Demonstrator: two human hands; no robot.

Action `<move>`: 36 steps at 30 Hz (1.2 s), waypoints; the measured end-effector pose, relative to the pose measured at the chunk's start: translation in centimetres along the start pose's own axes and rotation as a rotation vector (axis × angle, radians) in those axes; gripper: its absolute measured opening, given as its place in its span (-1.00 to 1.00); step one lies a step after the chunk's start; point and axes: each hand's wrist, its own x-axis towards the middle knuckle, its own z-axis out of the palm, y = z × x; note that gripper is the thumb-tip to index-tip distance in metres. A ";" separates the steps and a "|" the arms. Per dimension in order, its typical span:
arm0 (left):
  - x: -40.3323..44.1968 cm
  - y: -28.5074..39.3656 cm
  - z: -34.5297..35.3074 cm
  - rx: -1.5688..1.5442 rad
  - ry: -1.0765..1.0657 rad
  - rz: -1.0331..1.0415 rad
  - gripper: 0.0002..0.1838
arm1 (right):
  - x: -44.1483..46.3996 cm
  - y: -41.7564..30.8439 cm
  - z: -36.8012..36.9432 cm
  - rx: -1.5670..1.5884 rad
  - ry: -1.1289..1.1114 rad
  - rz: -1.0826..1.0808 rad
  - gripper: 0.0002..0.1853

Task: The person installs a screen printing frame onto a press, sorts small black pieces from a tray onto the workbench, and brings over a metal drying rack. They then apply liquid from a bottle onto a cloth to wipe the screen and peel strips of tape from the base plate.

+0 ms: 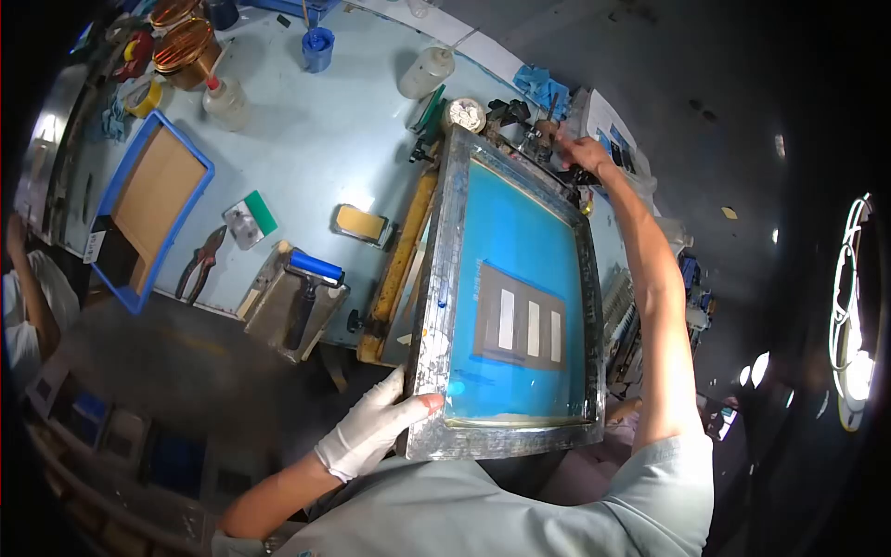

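A white-gloved left hand (371, 432) grips the near corner of a rectangular, grey-framed blue mesh screen (510, 223), beside the pale-blue table (306, 139)'s right edge. Right hand (583, 156): grip unclear. Likely heavy, stiff; hold the rim, sparing delicate mesh.

A broad, pale blue worktable (288, 158) with a smooth top catches soft patches of light, and a white strip (478, 45) runs beyond its far edge. Past its right side spreads a dark grey floor (719, 139), dim and slightly glossy, with small bright glints. Below the near edge, at the lower left, a low rack (116, 434) with dark and blue panels sits in shadow. At the far right, curved white light (846, 320) glares against near-black surroundings
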 end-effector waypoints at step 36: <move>-0.1 2.3 5.6 -0.023 -0.139 -0.041 -0.27 | -1.3 -0.2 -2.3 0.533 0.138 0.032 -0.44</move>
